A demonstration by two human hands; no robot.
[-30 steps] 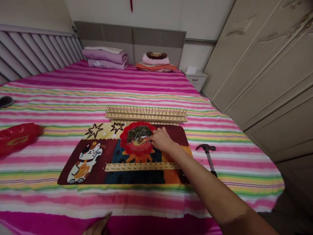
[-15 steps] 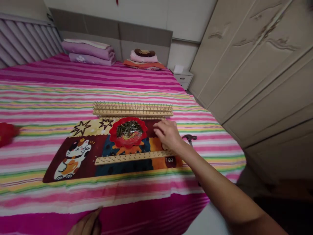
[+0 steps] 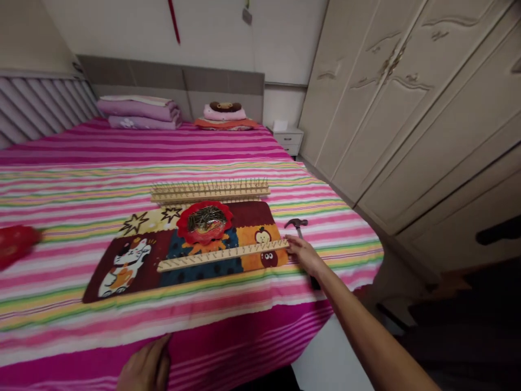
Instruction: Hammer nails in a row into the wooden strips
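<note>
My right hand [image 3: 303,254] is at the right end of a narrow wooden strip [image 3: 222,254] with a row of nails standing in it, its fingers closed around that end. The strip lies across a patterned mat [image 3: 124,282] with a cat drawing. My left hand [image 3: 144,365] rests on the near edge of the bed, fingers lying flat with nothing in them. Behind the strip stands a red scalloped bowl [image 3: 185,231] holding many loose nails [image 3: 203,218]. Just beyond my right hand lies a hammer [image 3: 297,223], its handle partly hidden by the hand.
Several nailed wooden strips [image 3: 209,191] are stacked behind the mat. A red object [image 3: 17,244] lies at the left edge. Folded bedding [image 3: 138,113] and a pink pile [image 3: 225,113] sit by the headboard. Wardrobe doors [image 3: 366,108] line the right side.
My right hand has moved from beside the bowl toward me and right, onto the strip's right end, leaving the mat's apple drawings uncovered. The view has tilted up and turned right.
</note>
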